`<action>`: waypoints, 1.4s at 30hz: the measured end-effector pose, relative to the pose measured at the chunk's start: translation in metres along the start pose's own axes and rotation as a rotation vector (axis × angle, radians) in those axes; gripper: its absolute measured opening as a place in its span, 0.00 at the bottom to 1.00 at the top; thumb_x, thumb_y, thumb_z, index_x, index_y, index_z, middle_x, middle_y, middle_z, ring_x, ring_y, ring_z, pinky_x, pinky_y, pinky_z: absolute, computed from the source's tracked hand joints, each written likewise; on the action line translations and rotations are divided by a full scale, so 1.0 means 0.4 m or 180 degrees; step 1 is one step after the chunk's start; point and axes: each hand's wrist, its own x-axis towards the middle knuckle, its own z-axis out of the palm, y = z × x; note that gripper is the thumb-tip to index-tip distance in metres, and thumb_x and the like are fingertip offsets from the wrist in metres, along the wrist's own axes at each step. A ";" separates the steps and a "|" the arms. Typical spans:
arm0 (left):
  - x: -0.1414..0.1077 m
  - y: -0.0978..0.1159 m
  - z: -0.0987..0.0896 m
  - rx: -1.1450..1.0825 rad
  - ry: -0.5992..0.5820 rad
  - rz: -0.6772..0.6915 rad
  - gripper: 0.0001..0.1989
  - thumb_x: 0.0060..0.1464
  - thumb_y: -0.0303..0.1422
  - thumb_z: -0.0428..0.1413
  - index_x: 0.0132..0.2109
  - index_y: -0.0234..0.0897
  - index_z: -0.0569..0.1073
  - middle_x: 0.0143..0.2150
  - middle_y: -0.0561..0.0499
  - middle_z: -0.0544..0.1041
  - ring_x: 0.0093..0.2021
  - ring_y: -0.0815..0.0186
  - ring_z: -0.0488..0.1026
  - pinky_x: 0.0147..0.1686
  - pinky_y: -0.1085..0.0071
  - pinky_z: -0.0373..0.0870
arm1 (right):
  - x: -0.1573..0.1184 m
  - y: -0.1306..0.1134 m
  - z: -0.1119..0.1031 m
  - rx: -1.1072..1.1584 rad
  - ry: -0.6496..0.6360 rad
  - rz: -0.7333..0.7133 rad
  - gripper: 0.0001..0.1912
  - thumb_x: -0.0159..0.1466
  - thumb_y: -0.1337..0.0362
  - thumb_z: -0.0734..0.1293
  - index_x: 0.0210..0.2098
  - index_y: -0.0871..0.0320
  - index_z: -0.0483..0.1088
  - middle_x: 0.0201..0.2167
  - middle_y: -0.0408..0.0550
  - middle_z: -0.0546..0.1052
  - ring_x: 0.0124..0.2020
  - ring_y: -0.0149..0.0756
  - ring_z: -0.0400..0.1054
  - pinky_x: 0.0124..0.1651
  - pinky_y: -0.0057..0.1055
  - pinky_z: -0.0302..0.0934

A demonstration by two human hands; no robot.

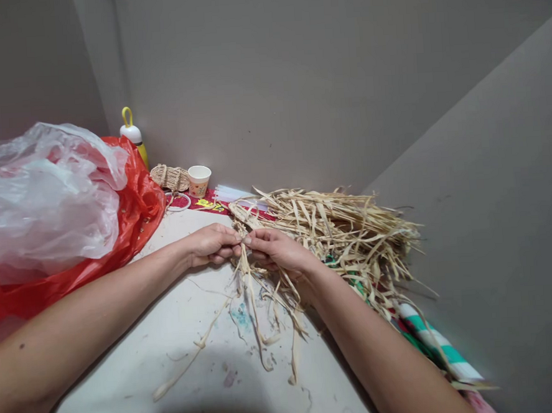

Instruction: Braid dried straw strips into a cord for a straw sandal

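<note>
My left hand (215,243) and my right hand (276,249) meet above the middle of the table, fingertips almost touching. Both are closed in a pinch on pale dry straw strands (246,267), whose loose ends hang down and spread over the tabletop. A braided-looking piece of the straw rises just behind the fingertips; its exact form is partly hidden by my fingers. Behind and beside my right hand lies a big heap of dry straw (352,220). One long strand (195,348) trails to the lower left.
A red plastic bag (148,217) with clear plastic (46,202) fills the left. At the back stand a yellow-and-white bottle (131,134), a woven straw sole (170,177) and a paper cup (199,181). A green-and-white striped roll (438,340) lies right. Grey walls enclose the white table (198,398).
</note>
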 end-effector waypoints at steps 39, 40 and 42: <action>-0.042 0.097 0.002 0.2418 0.1482 0.0374 0.08 0.48 0.33 0.52 0.28 0.32 0.72 0.20 0.53 0.71 0.15 0.74 0.62 0.17 0.77 0.57 | 0.019 0.016 0.017 0.1039 -0.0271 0.0237 0.09 0.50 0.64 0.69 0.27 0.65 0.69 0.09 0.33 0.56 0.10 0.17 0.41 0.12 0.17 0.34; -0.034 0.086 0.000 0.2360 0.1655 0.0555 0.08 0.48 0.31 0.52 0.26 0.32 0.71 0.20 0.53 0.71 0.16 0.74 0.62 0.18 0.77 0.56 | 0.019 0.016 0.016 0.1043 -0.0275 0.0239 0.09 0.50 0.64 0.69 0.27 0.65 0.69 0.09 0.32 0.56 0.10 0.17 0.41 0.12 0.17 0.34; -0.020 0.062 0.008 0.2110 0.1556 0.0629 0.09 0.48 0.29 0.51 0.22 0.33 0.68 0.18 0.54 0.67 0.17 0.75 0.61 0.19 0.78 0.55 | 0.021 0.018 0.013 0.1029 -0.0313 0.0222 0.09 0.51 0.64 0.69 0.27 0.65 0.69 0.10 0.32 0.56 0.10 0.17 0.40 0.12 0.16 0.34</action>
